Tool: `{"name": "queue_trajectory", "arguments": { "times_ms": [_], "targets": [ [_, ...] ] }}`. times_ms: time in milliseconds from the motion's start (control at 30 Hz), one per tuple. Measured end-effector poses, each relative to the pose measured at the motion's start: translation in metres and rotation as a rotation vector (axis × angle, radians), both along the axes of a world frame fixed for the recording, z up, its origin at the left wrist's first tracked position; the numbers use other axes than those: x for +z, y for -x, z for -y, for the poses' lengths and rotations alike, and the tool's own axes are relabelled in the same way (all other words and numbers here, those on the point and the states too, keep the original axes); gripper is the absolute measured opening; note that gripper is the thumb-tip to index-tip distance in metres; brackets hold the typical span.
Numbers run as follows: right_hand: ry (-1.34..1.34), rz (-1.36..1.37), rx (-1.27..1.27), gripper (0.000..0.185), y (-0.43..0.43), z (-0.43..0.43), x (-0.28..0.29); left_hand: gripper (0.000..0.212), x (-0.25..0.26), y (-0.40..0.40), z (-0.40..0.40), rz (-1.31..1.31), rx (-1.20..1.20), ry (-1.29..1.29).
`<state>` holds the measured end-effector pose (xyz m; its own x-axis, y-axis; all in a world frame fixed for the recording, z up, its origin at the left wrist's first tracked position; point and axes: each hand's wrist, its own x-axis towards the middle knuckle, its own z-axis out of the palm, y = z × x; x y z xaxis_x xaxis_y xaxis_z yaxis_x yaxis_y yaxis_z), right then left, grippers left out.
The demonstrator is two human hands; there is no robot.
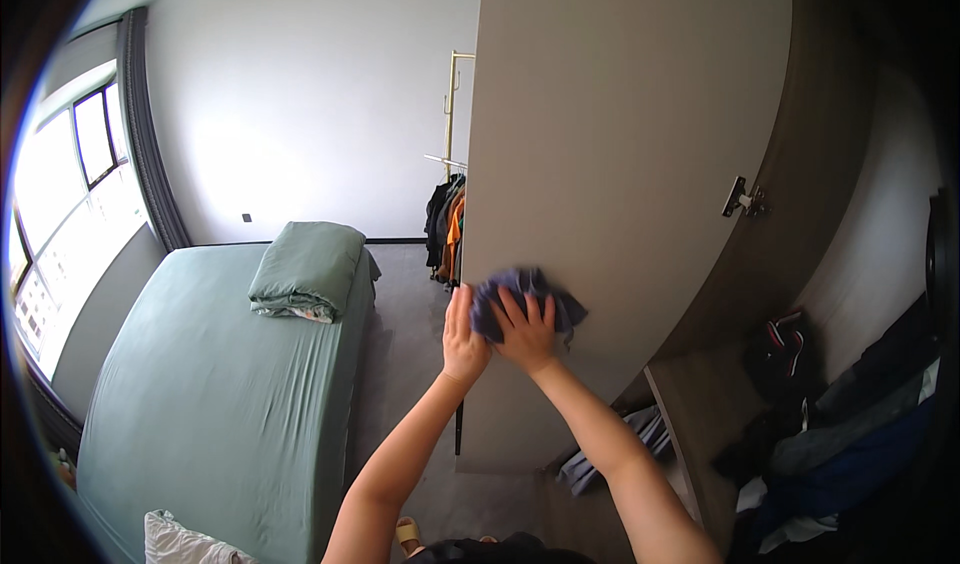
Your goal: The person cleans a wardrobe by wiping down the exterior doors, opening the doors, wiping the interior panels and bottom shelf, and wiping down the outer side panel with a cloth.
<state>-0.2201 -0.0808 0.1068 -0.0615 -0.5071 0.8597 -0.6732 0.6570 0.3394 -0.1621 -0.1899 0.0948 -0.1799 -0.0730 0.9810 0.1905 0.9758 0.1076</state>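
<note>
A crumpled purple-blue cloth (487, 312) lies against the inner face of an open grey-beige wardrobe door (600, 151). My right hand (529, 339) presses the cloth to the panel with its fingers spread over it. Close beside it, my left hand (465, 346) grips the door's free edge, its fingers pointing up along that edge. The left thumb is mostly hidden. A metal hinge (739, 198) joins the door to the wardrobe's side on the right.
Clothes (825, 451) hang and lie inside the wardrobe at right, above folded garments on a lower shelf (679, 444). To the left stands a bed (217, 391) with a folded green quilt (311, 267). Behind the door is a clothes rack (450, 121).
</note>
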Motion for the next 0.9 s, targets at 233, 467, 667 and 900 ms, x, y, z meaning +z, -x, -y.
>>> {"name": "queue_trajectory", "arguments": {
  "times_ms": [233, 467, 667, 900],
  "targets": [
    [-0.241, -0.103, -0.063, 0.064, 0.038, -0.09, -0.03, 0.042, -0.042, -0.027, 0.002, 0.398, 0.202, 0.392],
    [0.91, 0.155, -0.115, 0.066, 0.064, -0.139, 0.084, 0.053, -0.032, -0.019, -0.017, 0.326, 0.031, 0.386],
    [0.892, 0.34, -0.098, 0.065, 0.036, -0.109, -0.062, 0.048, -0.04, -0.012, -0.036, 0.343, -0.005, 0.368],
    [0.659, 0.296, -0.116, 0.06, 0.042, -0.135, 0.067, 0.051, -0.046, 0.002, -0.063, 0.338, -0.152, 0.46]
  ]
}}
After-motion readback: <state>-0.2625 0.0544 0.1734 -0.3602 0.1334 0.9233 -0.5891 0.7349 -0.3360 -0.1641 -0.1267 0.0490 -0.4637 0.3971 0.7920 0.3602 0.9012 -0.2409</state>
